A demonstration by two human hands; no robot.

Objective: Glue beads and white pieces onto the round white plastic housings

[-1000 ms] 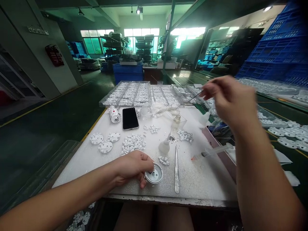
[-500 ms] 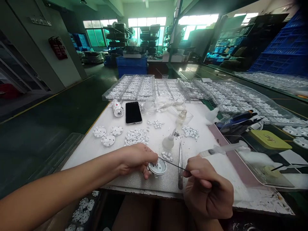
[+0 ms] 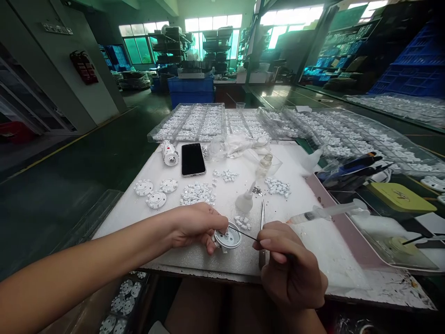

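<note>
My left hand (image 3: 205,225) pinches a white round part (image 3: 232,239) at its left rim, just above the near part of the tabletop. A small raised post stands in the middle of the part's face. In my right hand (image 3: 290,264) is a thin dark rod-shaped tool (image 3: 247,234), its handle hidden in the closed fingers. The rod's far end reaches the round part close to my left thumb; the exact contact is too small to tell. Tweezers (image 3: 262,215) lie partly behind my right hand. Small white pieces (image 3: 242,222) lie just beyond the round part.
Three white round parts (image 3: 156,199), a phone (image 3: 193,160) and a white cylinder (image 3: 169,154) sit to the left. A squeeze bottle (image 3: 244,201) stands mid-table. Toward the right are a syringe (image 3: 325,212) and a pink-edged tray (image 3: 333,215). Clear trays (image 3: 198,121) of white pieces line the back.
My right hand has moved left and slightly up, closer to the round part, and now covers part of the tweezers. My left hand keeps its hold on the part.
</note>
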